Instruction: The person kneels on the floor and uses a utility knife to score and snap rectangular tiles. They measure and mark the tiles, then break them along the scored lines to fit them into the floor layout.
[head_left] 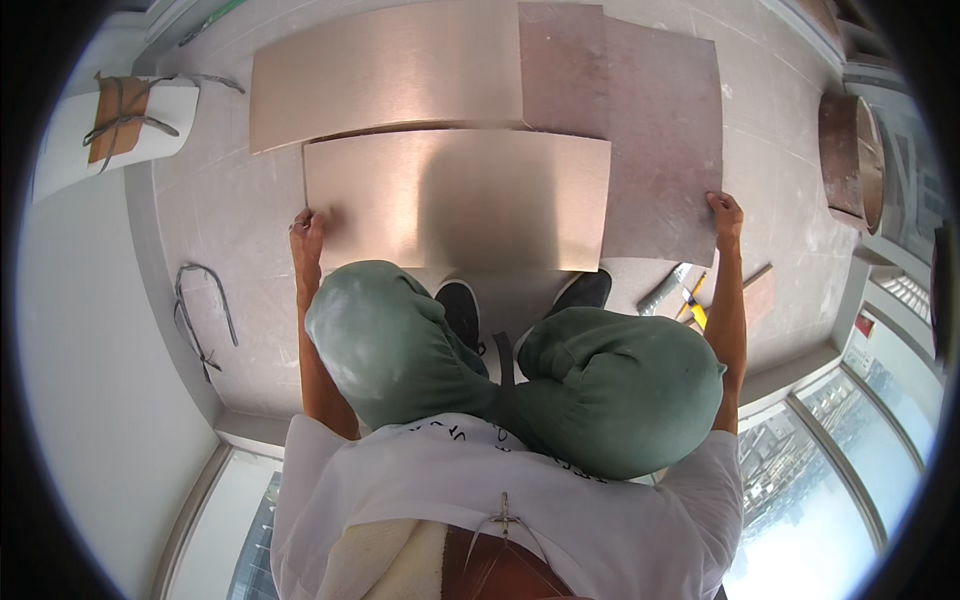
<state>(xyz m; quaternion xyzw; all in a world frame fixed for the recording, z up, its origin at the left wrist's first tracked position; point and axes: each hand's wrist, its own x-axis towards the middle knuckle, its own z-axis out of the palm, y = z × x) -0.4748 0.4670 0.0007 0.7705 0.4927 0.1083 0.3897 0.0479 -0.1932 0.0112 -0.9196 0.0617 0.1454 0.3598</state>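
Note:
I squat over flat panels on the floor. A shiny copper-toned brushed sheet (pixel 370 200) lies nearest my shoes, over a dull brown board (pixel 665 150) that shows at its right and as a thin strip on its left edge. Closed at that left edge is my left hand (pixel 307 238); whether its fingers pinch the board alone or the sheet too is hard to see. My right hand (pixel 727 215) pinches the right edge of the brown board. A second copper-toned sheet (pixel 390 75) lies beyond, with another brown piece (pixel 563 65) beside it.
By my right shoe (pixel 585 290) lie a grey-handled tool (pixel 663 290) and a yellow utility knife (pixel 697 313). A white roll tied with cord (pixel 160 115) is at the left, near a loose dark cord (pixel 230 310). A curled brown sheet (pixel 843 160) stands at the right; windows (pixel 810 490) are behind.

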